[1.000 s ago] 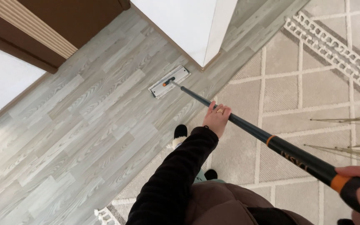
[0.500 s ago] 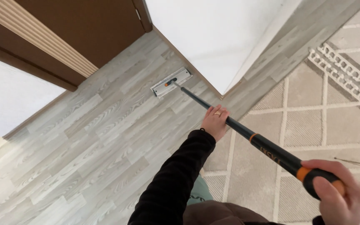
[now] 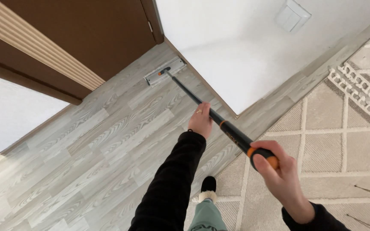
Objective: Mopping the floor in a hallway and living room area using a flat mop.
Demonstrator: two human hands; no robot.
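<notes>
A person pushes a flat mop [image 3: 219, 119] across a grey wood-look floor [image 3: 86, 149], seen from a head-worn camera looking down. The left hand [image 3: 201, 122], a ring on one finger, is wrapped around the slim dark pole partway down its length, its grip closed on the shaft. The right hand [image 3: 281, 173] is closed over the thick black end of the handle, just behind an orange collar, holding it firmly. The pole runs slanting from lower right to upper left, dark with orange bands at the handle, at a joint near the left hand, and at the swivel on the head. The mop head [image 3: 165, 71], a pale flat rectangle, lies on the floor close to the brown door [image 3: 86, 34] and just beside the skirting of the white wall [image 3: 236, 51]. A white wall switch [image 3: 292, 15] sits high on that wall. To the right, a beige rug [image 3: 343, 141] with a white lattice pattern covers the floor. Both arms wear black sleeves; one foot in a black slipper [image 3: 207, 188] with a pale fleecy trim stands at the edge of the rug.
</notes>
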